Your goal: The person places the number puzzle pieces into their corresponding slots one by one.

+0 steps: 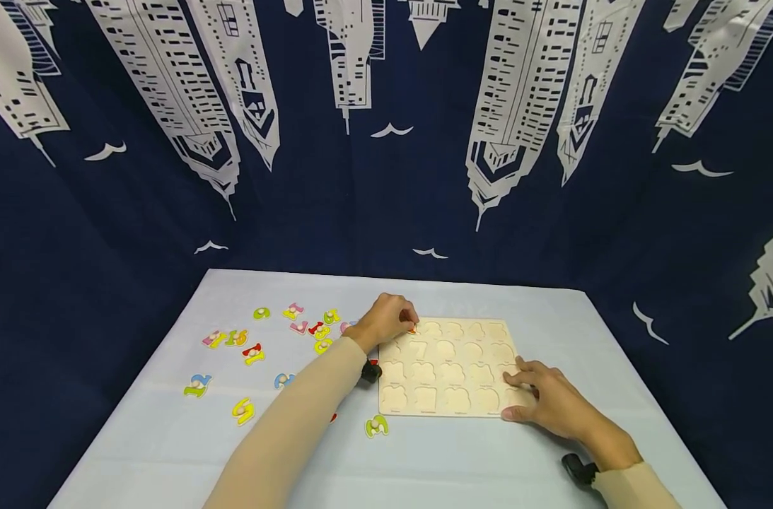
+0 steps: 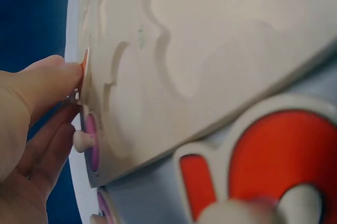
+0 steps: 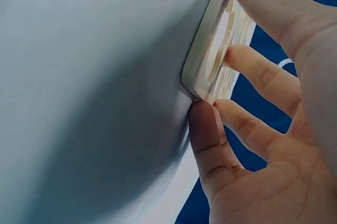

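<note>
My left hand [image 1: 386,319] is over the far left corner of a pale wooden puzzle board [image 1: 433,359], pinching a small orange piece [image 1: 414,329] between thumb and fingers. In the left wrist view, the orange piece [image 2: 83,70] stands tilted at the board's surface, mostly covered by the fingertips. A pink knobbed piece [image 2: 93,142] shows below those fingers, at the board's edge. My right hand [image 1: 551,399] grips the board's near right corner. Its thumb [image 3: 204,124] lies at the corner while bent fingers rest on the top and side.
Colourful number-shaped pieces with knobs lie scattered left of the board, including a yellow five [image 1: 242,411] and a green three [image 1: 376,425]. A red piece [image 2: 284,139] lies close beside the board. A dark blue patterned cloth [image 1: 354,198] hangs behind the white table [image 1: 475,466].
</note>
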{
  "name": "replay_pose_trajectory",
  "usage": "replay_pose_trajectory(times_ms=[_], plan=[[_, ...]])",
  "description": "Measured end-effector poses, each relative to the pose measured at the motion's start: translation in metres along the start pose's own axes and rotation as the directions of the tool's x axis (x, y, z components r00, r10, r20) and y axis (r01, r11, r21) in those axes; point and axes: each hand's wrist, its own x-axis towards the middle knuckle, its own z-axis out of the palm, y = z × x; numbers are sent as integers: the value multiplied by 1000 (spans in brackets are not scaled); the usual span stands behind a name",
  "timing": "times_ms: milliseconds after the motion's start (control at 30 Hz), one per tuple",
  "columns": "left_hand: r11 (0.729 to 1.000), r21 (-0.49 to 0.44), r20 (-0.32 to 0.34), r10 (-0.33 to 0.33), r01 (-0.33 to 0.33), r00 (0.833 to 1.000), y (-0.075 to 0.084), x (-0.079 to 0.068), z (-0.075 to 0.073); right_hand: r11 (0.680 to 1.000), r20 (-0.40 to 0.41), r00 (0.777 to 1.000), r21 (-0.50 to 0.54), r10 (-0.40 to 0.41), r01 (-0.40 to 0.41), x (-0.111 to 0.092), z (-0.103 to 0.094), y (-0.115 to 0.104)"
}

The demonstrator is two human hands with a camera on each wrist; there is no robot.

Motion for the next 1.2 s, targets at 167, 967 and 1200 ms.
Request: replay_pose_trajectory(times_ms=[167, 967, 1200], plan=[[996, -34, 4, -81, 81, 997, 48, -21, -27, 1000, 4, 1000, -3, 5, -5, -1, -1, -3], [992, -81, -11, -98, 96, 995, 20, -17, -10, 1000, 29, 999, -17, -23, 24, 1, -5, -7], [991, -55, 42, -116, 119, 992, 13, -19, -15, 1000, 25, 999, -13, -22, 22, 2, -6, -7]])
